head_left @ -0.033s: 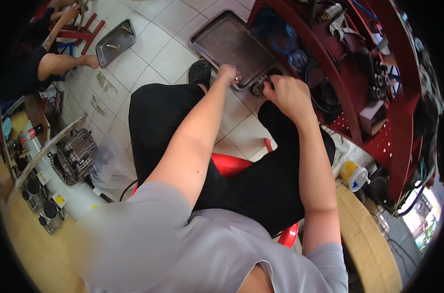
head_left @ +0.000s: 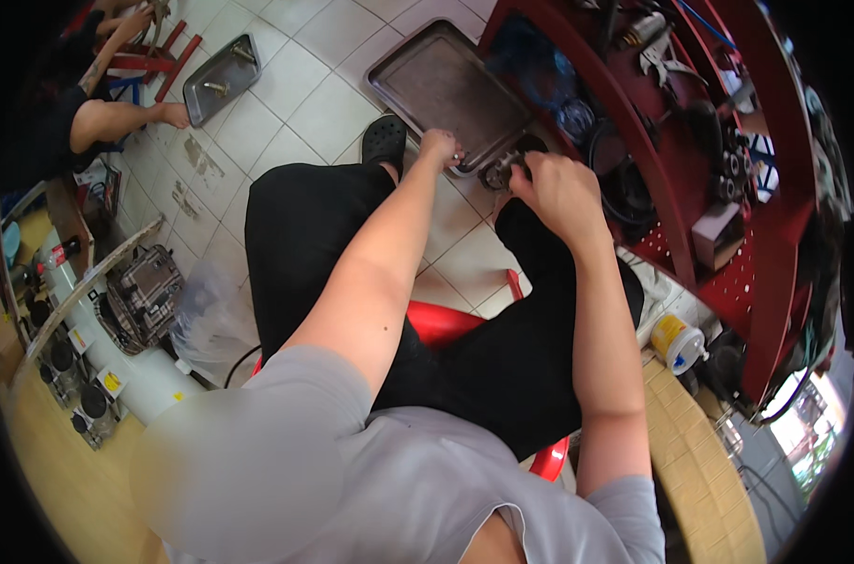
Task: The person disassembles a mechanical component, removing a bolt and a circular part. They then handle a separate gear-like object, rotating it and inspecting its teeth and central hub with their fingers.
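My left hand [head_left: 441, 148] is closed at the near edge of a shallow dark metal tray [head_left: 446, 70] on the floor. What its fingers hold, if anything, is too small to make out. To its right, my right hand [head_left: 558, 188] has its fingers curled and pinched at a small round grey metal machine part [head_left: 495, 174], beside the tray's near right corner. The fingers cover some of that part, and whatever they grip is hidden.
A red metal shelf [head_left: 648, 150] with tools and parts rises on the right. A second tray [head_left: 222, 80] with metal pieces lies far left, near another person's foot [head_left: 175, 116]. My black clog [head_left: 383, 141] stands beside the big tray. A white bucket [head_left: 679, 340] sits at right.
My right hand has shifted slightly over the metal part and its fingers have turned a little. My left hand has dipped slightly nearer to me. The tray has stayed put.
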{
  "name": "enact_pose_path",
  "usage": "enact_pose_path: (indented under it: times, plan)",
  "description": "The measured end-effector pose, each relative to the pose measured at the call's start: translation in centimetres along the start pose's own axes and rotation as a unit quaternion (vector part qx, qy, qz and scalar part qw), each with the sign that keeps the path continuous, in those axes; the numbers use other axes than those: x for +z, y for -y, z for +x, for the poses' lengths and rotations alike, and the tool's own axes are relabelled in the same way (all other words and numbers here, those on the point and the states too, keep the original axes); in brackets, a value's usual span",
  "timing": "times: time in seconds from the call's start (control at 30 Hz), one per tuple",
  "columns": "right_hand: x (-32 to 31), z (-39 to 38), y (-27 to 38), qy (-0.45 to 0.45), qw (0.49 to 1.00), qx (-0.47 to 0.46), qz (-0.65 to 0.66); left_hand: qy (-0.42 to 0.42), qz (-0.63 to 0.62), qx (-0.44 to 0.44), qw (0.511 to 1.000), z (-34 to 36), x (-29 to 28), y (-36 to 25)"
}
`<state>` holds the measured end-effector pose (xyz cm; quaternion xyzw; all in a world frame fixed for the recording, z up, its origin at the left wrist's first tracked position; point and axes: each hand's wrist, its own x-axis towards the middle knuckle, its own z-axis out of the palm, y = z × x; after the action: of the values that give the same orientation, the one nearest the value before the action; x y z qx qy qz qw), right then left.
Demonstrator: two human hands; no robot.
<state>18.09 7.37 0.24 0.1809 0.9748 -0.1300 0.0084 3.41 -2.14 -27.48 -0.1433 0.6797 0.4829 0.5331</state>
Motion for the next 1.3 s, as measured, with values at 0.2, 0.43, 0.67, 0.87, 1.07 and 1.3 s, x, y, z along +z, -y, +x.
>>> enact_pose_path:
  times: [0.2, 0.43, 0.67, 0.87, 1.07, 1.3]
  plan:
    - [-0.5, 0.7, -0.1, 0.081, 0.995, 0.038, 0.036, -0.103, 0.263, 0.133, 0.95, 3.9, 0.6, 5.0]
    - [-0.7, 1.7, 0.0, 0.14, 0.986, 0.058, 0.07, -0.016, 0.491, 0.257, 0.832, 4.6, 1.9, 5.2]
    - [-0.6, 2.3, -0.6, 0.169, 0.979, 0.079, 0.081, 0.008, 0.618, 0.316, 0.72, 7.6, 2.4, 9.4]
    - [-0.5, 2.4, -0.9, 0.173, 0.978, 0.089, 0.081, 0.022, 0.628, 0.347, 0.696, 7.2, 1.6, 10.6]
    - [-0.5, 1.9, -0.5, 0.172, 0.978, 0.08, 0.081, 0.023, 0.674, 0.33, 0.66, 5.1, 1.4, 9.0]
    - [0.1, 1.1, 0.0, 0.129, 0.99, 0.03, 0.052, -0.099, 0.391, 0.228, 0.886, 1.3, 1.3, 2.5]
